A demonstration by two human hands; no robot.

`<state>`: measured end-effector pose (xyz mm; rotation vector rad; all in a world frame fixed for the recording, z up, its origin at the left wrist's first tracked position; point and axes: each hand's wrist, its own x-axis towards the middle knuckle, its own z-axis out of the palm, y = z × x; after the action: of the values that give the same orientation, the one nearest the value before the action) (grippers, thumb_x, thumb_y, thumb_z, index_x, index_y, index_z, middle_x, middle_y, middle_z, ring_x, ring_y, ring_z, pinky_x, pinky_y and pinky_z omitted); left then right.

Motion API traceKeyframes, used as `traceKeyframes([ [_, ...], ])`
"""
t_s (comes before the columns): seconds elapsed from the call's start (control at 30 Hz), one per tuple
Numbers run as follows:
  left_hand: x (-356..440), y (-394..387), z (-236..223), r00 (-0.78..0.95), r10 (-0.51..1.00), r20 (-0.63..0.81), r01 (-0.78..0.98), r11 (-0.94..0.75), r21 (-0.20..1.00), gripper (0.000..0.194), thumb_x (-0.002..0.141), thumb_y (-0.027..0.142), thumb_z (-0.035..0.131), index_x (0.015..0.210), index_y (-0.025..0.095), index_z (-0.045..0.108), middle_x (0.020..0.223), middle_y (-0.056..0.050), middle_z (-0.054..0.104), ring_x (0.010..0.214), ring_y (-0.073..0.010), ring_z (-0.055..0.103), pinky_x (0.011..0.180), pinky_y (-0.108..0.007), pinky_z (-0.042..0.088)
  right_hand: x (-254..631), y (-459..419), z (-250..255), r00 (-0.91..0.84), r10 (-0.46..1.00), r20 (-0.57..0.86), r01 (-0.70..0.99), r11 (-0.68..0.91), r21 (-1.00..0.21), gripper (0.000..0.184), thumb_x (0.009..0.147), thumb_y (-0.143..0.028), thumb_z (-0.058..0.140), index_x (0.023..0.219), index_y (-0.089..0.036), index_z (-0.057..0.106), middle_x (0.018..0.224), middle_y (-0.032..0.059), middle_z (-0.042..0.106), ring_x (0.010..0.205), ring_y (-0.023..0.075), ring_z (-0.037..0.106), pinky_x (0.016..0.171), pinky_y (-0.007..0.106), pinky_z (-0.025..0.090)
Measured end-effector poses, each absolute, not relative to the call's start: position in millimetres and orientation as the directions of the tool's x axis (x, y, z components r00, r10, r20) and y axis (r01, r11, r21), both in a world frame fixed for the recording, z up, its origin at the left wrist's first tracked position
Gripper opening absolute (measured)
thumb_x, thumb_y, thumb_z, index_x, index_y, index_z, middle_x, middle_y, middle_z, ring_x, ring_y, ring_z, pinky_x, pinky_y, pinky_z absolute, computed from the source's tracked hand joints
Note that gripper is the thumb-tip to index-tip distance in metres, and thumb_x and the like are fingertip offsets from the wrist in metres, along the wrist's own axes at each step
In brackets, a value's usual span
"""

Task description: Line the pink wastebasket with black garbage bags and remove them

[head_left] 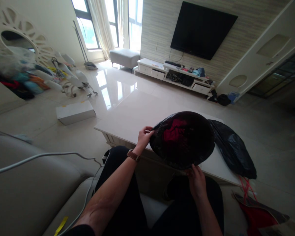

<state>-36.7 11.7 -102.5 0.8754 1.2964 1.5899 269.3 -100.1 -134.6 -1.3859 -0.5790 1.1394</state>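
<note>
A black plastic bag [157, 144] is spread into a wide round mouth at the near edge of the pale table, facing up toward me. Deep inside, something red [174, 131] shows; its kind is too dark to tell. My left hand [145, 137] pinches the bag's rim at the left, thumb and fingers closed on it. At the near side, my right hand [196, 178] grips the rim with curled fingers. Whether a bin stands under the bag is hidden. Beside it lies another black plastic bag [233, 147], with red drawstrings [247, 188] hanging off the table's edge.
The table [137, 111] stands before my knees. A grey sofa [34, 183] with a white cable [51, 154] is at left. A white box [76, 113] sits on the floor. A red and dark bag [258, 213] lies at lower right. Beyond is a TV stand [157, 73].
</note>
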Motion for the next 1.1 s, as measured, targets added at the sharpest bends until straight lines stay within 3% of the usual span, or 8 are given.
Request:
traceKeyframes([
  [0.2, -38.0, 7.4, -97.6, -0.407, 0.905, 0.126, -0.054, -0.162, 0.985, 0.015, 0.08, 0.036, 0.078, 0.079, 0.022, 0.083, 0.085, -0.006, 0.075, 0.078, -0.0206, 0.066, 0.071, -0.032, 0.051, 269.4, -100.4, -135.1, 0.4, 0.876, -0.271, -0.254, -0.178, -0.951, 0.046, 0.063, -0.055, 0.094, 0.086, -0.024, 0.069, 0.077, -0.0017, 0.072, 0.067, 0.0176, 0.065, 0.06, 0.03, 0.043],
  [0.4, -37.3, 10.1, -100.9, -0.415, 0.904, 0.101, -0.049, -0.133, 0.99, 0.007, 0.076, 0.028, 0.081, 0.077, 0.022, 0.08, 0.08, -0.005, 0.074, 0.074, -0.0195, 0.064, 0.069, -0.031, 0.05, 266.9, -100.9, -129.0, 0.405, 0.86, -0.31, -0.311, -0.189, -0.932, 0.048, 0.057, -0.053, 0.097, 0.083, -0.023, 0.07, 0.075, -0.002, 0.073, 0.066, 0.017, 0.065, 0.058, 0.028, 0.043],
  [0.63, -37.5, 10.0, -99.1, -0.413, 0.908, 0.065, -0.086, -0.11, 0.99, 0.021, 0.068, 0.033, 0.087, 0.075, 0.021, 0.07, 0.077, -0.003, 0.069, 0.073, -0.018, 0.06, 0.067, -0.029, 0.046, 266.9, -100.7, -128.1, 0.403, 0.859, -0.314, -0.321, -0.189, -0.928, 0.049, 0.056, -0.051, 0.099, 0.086, -0.023, 0.072, 0.077, -0.002, 0.074, 0.065, 0.0155, 0.065, 0.058, 0.027, 0.045],
  [0.8, -36.8, 10.3, -99.9, -0.382, 0.923, 0.054, -0.152, -0.121, 0.981, 0.04, 0.065, 0.036, 0.09, 0.097, 0.02, 0.072, 0.086, -0.004, 0.069, 0.078, -0.0181, 0.061, 0.07, -0.03, 0.048, 266.3, -100.6, -128.2, 0.408, 0.856, -0.318, -0.325, -0.189, -0.927, 0.049, 0.056, -0.051, 0.099, 0.086, -0.023, 0.072, 0.077, -0.0025, 0.074, 0.065, 0.0145, 0.065, 0.057, 0.026, 0.045],
  [0.93, -37.0, 13.1, -102.8, -0.338, 0.941, 0.024, -0.255, -0.116, 0.96, 0.029, 0.074, 0.034, 0.076, 0.098, 0.019, 0.07, 0.082, -0.002, 0.068, 0.076, -0.0165, 0.061, 0.068, -0.029, 0.047, 265.8, -100.6, -126.9, 0.416, 0.848, -0.328, -0.352, -0.182, -0.918, 0.054, 0.05, -0.051, 0.102, 0.083, -0.022, 0.071, 0.076, -0.0033, 0.073, 0.063, 0.0135, 0.064, 0.055, 0.024, 0.044],
  [1.1, -38.4, 15.1, -103.5, -0.402, 0.914, 0.058, -0.18, -0.141, 0.973, 0.024, 0.072, 0.023, 0.078, 0.094, 0.018, 0.069, 0.08, -0.002, 0.069, 0.075, -0.0161, 0.063, 0.073, -0.03, 0.05, 265.7, -100.6, -125.8, 0.409, 0.851, -0.329, -0.349, -0.187, -0.918, 0.055, 0.049, -0.052, 0.103, 0.081, -0.021, 0.071, 0.074, -0.003, 0.073, 0.063, 0.0138, 0.066, 0.055, 0.023, 0.046],
])
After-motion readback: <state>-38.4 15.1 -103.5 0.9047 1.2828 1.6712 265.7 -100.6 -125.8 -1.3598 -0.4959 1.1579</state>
